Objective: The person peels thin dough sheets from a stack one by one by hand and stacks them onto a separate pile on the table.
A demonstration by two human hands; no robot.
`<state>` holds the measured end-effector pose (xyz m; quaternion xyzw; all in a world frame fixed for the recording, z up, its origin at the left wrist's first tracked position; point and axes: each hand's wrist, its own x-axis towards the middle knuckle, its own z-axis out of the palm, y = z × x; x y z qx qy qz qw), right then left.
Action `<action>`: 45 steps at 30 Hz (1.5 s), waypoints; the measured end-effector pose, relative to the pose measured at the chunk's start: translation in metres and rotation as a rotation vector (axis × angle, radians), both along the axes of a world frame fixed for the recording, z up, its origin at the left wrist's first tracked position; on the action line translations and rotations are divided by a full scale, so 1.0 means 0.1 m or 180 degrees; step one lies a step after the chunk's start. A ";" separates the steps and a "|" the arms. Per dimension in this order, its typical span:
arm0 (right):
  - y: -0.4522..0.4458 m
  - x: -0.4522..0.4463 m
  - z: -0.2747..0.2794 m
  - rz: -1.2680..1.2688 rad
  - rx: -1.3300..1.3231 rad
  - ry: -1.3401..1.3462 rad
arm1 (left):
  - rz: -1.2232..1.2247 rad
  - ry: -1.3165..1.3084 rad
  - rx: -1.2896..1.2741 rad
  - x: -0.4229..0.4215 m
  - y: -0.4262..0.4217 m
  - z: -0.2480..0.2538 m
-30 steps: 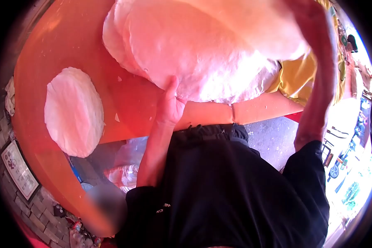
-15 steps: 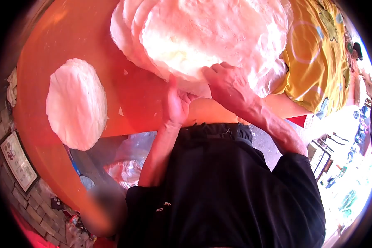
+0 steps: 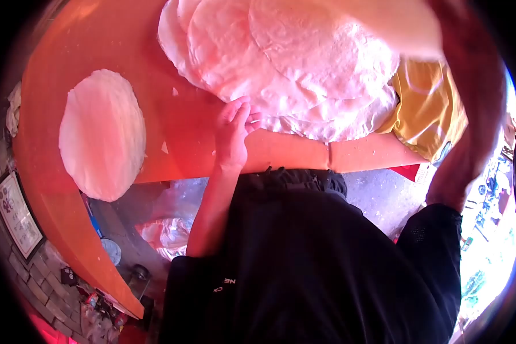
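Thin pale round sheets [image 3: 304, 74] lie overlapping in a pile at the top of the orange table [image 3: 183, 132]. At the pile's near left edge is my left hand [image 3: 234, 129], palm turned sideways, fingers slightly curled and apart, with nothing seen in it. My right forearm reaches up past the pile's right side; its hand is beyond the top of the view. A blurred pale sheet [image 3: 401, 26] hangs over the pile's upper right, beside that forearm. A single oval sheet [image 3: 103, 135] lies by itself on the table's left part.
Yellow cloth [image 3: 427, 103] lies right of the pile. A framed paper [image 3: 18, 215] stands at the far left by grey bricks. Below the table edge are a plastic bag [image 3: 166, 235] and a blue-grey round object [image 3: 111, 250]. Small pale scraps dot the table.
My right hand has gone from the pile's near edge up out of view. My left hand has shifted slightly up and left. A blurred sheet now covers the pile's upper right.
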<state>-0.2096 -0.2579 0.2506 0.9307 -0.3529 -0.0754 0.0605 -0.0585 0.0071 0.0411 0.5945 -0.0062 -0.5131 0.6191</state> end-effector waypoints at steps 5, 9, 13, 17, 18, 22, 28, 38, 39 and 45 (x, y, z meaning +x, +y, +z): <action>0.45 0.13 -0.25 0.0684 0.0003 -0.1084 | 0.0373 0.0045 0.0105 -0.05 0.04 -0.02; 0.29 0.17 -1.43 0.0924 0.0629 -0.0604 | 0.0126 0.0092 -0.0099 -0.15 -0.08 -0.03; 0.02 0.28 -1.03 0.1046 -0.0237 0.0412 | -0.0112 0.1066 -0.0410 -0.36 -0.50 0.01; -0.02 0.00 -0.80 0.1442 -0.0509 -0.1644 | 0.0004 0.1348 -0.0493 -0.43 -0.71 -0.10; 0.00 -0.06 -0.80 0.1355 -0.0390 -0.1748 | -0.0003 0.1374 -0.0487 -0.43 -0.73 -0.13; 0.21 -0.28 -1.56 0.0670 0.0771 -0.0355 | -0.0194 0.1129 -0.0502 -0.47 -0.81 -0.16; 0.35 -0.43 -1.71 0.0710 0.0708 -0.1135 | 0.0129 0.0625 0.0000 -0.61 -0.99 -0.12; 0.53 -0.45 -1.71 0.0866 0.0551 -0.1570 | 0.0128 0.0781 -0.0231 -0.46 -1.13 0.18; 0.54 -0.43 -1.73 0.0873 0.0564 -0.1566 | 0.0140 0.0785 -0.0221 -0.44 -1.16 0.24; 0.17 -0.36 -1.72 0.0244 0.0884 -0.0741 | -0.0085 0.0970 -0.0517 -0.37 -1.03 0.29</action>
